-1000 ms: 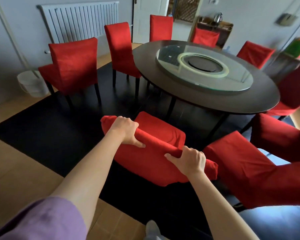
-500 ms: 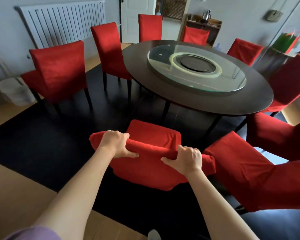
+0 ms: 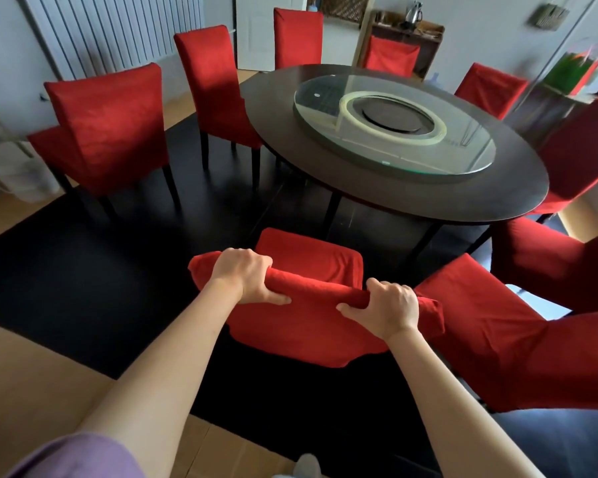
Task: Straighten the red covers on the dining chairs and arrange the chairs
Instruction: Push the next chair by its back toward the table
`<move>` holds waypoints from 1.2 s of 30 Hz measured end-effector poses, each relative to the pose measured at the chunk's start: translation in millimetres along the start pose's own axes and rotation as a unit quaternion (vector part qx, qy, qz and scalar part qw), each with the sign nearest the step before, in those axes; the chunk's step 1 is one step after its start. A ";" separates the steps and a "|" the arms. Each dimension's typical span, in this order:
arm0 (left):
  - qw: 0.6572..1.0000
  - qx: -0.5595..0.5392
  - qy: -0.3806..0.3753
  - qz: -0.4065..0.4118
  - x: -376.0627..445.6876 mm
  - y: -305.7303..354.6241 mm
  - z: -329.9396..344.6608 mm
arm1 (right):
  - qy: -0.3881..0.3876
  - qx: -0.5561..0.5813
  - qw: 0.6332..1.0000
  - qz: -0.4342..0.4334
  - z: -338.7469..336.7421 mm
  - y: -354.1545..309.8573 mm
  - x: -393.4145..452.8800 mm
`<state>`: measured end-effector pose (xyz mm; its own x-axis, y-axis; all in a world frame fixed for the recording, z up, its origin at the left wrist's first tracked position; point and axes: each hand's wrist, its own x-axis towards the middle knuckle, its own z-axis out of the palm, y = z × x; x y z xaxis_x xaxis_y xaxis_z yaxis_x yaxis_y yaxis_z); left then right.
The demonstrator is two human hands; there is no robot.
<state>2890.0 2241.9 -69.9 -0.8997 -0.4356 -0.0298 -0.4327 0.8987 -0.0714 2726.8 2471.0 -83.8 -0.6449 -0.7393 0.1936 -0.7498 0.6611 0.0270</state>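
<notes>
Both hands gripped the top of the nearest chair's backrest (image 3: 301, 326), which stood on the black rug (image 3: 83, 277) just short of the round worktop's (image 3: 394, 198) near edge. The left hand (image 3: 247, 277) curled over the left end of the backrest's red cover (image 3: 311, 260), fingers over the front and thumb stretched along the back face. The right hand (image 3: 387, 307) clasped the right end the same way, its thumb pointing toward the left hand. The cover was bunched into a roll along the top edge between the two hands, and its lower hem hung unevenly down the back.

Just beside it on the right, another covered chair (image 3: 497, 332) stood at an angle, its backrest nearly touching the held chair's right corner. More red-covered chairs ringed the worktop, two (image 3: 107, 132) (image 3: 214, 84) along its left side standing apart from the edge. A glass turntable (image 3: 394, 122) lay on the middle of the worktop.
</notes>
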 end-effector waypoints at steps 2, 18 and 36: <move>1.000 -0.004 -0.002 0.003 2.6 -6.0 0.1 | -0.007 0.002 1.000 0.003 -0.8 -4.8 2.2; 0.998 -0.035 -0.021 0.053 32.8 -84.9 3.7 | -0.071 0.046 0.996 0.003 -8.5 -63.9 50.1; 0.995 -0.086 0.029 -0.052 76.1 -255.7 -34.0 | -0.070 0.139 0.986 -0.051 -12.0 -189.5 206.2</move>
<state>2930.1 1980.7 -20.0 -0.8488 -0.5281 0.0262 -0.5234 0.8461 0.1005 2737.7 2194.8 -37.2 -0.5628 -0.8240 0.0658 -0.8114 0.5354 -0.2345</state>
